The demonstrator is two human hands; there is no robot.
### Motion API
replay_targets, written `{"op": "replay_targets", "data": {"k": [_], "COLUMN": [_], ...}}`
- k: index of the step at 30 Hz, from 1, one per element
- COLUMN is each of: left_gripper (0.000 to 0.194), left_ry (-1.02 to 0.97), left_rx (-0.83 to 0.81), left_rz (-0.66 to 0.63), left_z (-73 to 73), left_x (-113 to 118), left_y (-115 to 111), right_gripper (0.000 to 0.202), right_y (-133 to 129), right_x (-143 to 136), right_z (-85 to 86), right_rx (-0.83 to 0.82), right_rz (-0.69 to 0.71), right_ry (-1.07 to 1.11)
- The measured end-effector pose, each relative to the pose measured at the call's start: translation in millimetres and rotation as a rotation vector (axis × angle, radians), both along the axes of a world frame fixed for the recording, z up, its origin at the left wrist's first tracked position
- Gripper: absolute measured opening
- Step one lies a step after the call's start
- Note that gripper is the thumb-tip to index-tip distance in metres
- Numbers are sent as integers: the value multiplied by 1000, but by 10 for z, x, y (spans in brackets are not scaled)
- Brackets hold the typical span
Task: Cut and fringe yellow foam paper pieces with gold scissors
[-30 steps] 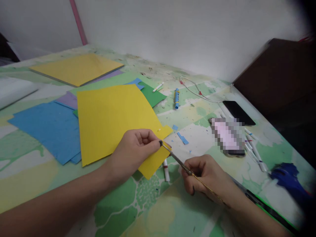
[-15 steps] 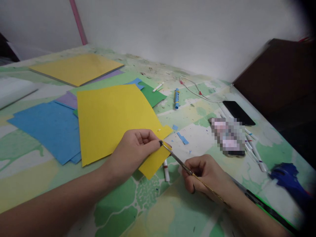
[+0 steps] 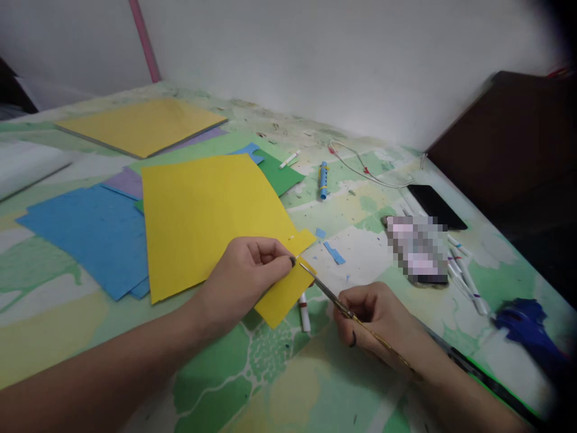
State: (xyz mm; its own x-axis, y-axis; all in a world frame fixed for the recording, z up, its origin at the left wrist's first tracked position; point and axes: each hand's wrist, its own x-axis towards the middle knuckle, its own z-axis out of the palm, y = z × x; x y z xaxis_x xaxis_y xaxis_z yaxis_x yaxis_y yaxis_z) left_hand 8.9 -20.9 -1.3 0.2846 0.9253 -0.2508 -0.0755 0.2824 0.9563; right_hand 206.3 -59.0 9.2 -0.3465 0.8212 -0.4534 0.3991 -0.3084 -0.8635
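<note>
My left hand (image 3: 256, 264) is closed in a pinch at the edge of a small yellow paper piece (image 3: 280, 299). A pair of scissors (image 3: 331, 294) is in my right hand (image 3: 376, 325), whose fingers are wrapped round the handles. The narrow blades point up and left, with their tips just right of my left fingertips and over the yellow piece. Beneath my left forearm and beyond it lies a large yellow sheet (image 3: 202, 222). A white marker with a brown band (image 3: 305, 313) lies between my hands, its far end hidden under the yellow piece.
Blue sheets (image 3: 90, 234) lie at the left, and a yellow pad (image 3: 144, 123) at the back. Blue paper scraps (image 3: 334, 252) and a blue paper tube (image 3: 323, 180) are right of centre. At the right are a black phone (image 3: 437, 205), another phone (image 3: 417, 249), several markers (image 3: 469, 279) and a blue tool (image 3: 525, 328).
The scissor tips have drawn back slightly to the right, away from my left fingertips. Both hands otherwise stay nearly where they were.
</note>
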Motion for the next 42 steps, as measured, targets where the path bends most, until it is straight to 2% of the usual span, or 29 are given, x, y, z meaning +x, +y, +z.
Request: {"op": "replay_targets", "data": {"k": [13,26,32,42], "left_gripper": [13,13,13,14], "left_ry": [92,130,142,60], "left_rx": [40,64,61,60], "left_rz": [24,27,28,44], "left_z": [63,70,69,22], "left_x": [25,30,30,14], "left_y": [-9,-10,-12,7], "right_gripper": [38,32,29,38], "right_y": [-16,-10,-11,-30], "right_x": [0,-18,-16,40], "right_z": [-11,13,15,19], "right_rx": [-20,-27,-46,9], "right_rz": [-19,-26,-36,33], "right_ry": [32,-50,-12,105]}}
